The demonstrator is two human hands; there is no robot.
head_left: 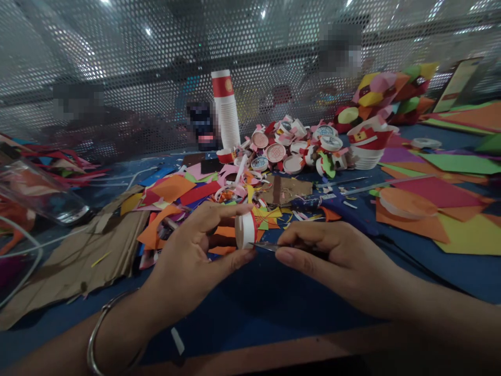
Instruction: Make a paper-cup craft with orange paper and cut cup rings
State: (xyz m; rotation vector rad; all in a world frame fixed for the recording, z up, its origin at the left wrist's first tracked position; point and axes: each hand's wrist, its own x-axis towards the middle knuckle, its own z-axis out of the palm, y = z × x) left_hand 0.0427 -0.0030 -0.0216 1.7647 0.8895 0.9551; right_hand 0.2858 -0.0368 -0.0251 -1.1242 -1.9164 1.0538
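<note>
My left hand (193, 250) pinches a small white paper cup piece with a red rim (245, 230) between thumb and fingers, holding it on its side above the blue table (274, 297). My right hand (332, 256) is closed around a thin metal blade (264, 245), whose tip touches the bottom edge of the cup piece. A silver bangle (96, 334) sits on my left wrist.
Scraps of coloured paper (176, 190) and brown cardboard (78, 256) lie to the left. A tall stack of paper cups (227, 112) and a heap of cut cup pieces (289, 149) stand behind. Coloured sheets (442, 209) cover the right. A perforated metal screen (156, 52) closes the back.
</note>
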